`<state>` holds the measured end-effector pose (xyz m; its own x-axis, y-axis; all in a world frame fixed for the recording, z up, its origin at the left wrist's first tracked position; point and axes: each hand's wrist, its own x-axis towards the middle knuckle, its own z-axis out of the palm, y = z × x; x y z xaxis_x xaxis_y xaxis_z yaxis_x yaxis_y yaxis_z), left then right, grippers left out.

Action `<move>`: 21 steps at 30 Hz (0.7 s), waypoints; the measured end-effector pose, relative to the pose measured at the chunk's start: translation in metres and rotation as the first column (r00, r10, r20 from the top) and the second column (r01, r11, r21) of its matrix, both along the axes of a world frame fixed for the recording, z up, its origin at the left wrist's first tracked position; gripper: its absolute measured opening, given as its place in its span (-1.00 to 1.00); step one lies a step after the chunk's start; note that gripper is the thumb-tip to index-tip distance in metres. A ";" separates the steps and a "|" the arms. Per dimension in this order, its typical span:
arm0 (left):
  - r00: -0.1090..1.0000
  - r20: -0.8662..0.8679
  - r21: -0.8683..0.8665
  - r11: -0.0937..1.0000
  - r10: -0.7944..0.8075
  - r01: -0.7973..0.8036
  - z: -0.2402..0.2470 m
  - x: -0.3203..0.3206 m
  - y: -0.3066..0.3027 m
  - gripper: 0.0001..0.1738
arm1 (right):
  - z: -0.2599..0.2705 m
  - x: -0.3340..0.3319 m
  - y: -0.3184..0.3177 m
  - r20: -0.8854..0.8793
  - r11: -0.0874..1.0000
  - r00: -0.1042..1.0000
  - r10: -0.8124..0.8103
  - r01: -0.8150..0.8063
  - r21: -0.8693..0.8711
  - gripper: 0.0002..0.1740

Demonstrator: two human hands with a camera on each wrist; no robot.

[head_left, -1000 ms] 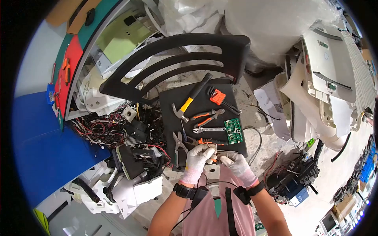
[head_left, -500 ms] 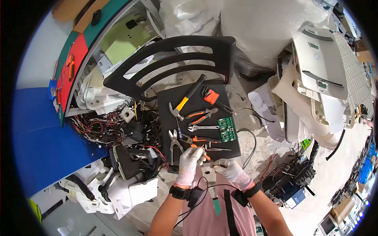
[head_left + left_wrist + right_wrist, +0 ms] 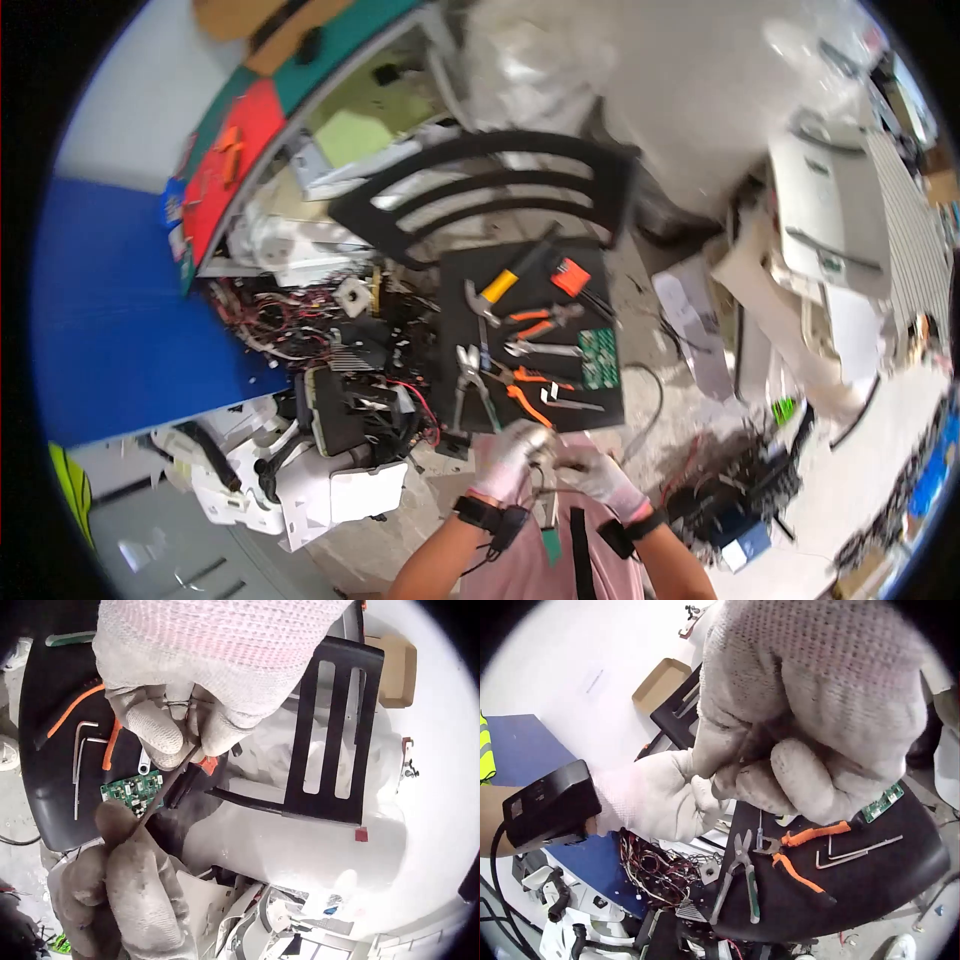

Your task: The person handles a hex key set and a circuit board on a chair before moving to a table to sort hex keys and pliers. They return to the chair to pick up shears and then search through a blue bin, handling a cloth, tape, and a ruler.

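Note:
Both hands wear whitish knit gloves and meet at the near edge of the black seat (image 3: 480, 270). The left hand (image 3: 512, 458) pinches one end of a thin dark strip (image 3: 166, 789) between thumb and fingers. Lower in the left wrist view, the right hand (image 3: 135, 892) grips its other end, so the strip spans the small gap between them. Curled right fingers hide that end in the right wrist view. Just beyond the hands lie orange-handled pliers (image 3: 801, 875), two hex keys (image 3: 866, 847) and cutters with green-edged handles (image 3: 753, 892).
Farther up the seat are a hammer (image 3: 497, 288), a second pair of pliers (image 3: 545, 320), a wrench (image 3: 545, 349), a red hex-key holder (image 3: 570, 277) and a green circuit board (image 3: 598, 358). Tangled wires (image 3: 280, 320) lie left, white plastic shells (image 3: 825, 215) right.
The head view has shifted, with the seat lower in the picture. Both hands have drawn back toward the body, uncovering the orange handle of the nearer pliers.

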<state>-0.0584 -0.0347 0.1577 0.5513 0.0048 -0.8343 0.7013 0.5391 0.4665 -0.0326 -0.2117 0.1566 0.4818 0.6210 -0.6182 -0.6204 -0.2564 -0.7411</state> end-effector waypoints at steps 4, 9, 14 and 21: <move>0.943 0.037 0.302 0.903 -0.330 0.304 0.063 0.026 0.002 -0.76 | -0.028 -0.007 0.002 0.034 1.000 0.999 -0.019 0.020 -0.018 -0.82; 0.879 0.090 0.209 0.872 -0.468 0.443 0.012 0.016 0.034 -0.78 | 0.000 0.011 0.037 0.104 0.991 0.995 -0.005 0.019 -0.134 -0.82; 0.832 0.168 0.555 0.749 -0.528 0.363 0.034 0.038 0.126 -0.65 | -0.007 0.018 0.100 0.053 0.992 0.996 -0.077 0.081 -0.097 -0.85; 0.912 0.365 0.928 0.150 -0.188 -0.341 0.060 0.110 0.383 -0.70 | 0.030 0.031 0.212 -0.053 0.972 0.971 -0.233 0.231 -0.032 -0.77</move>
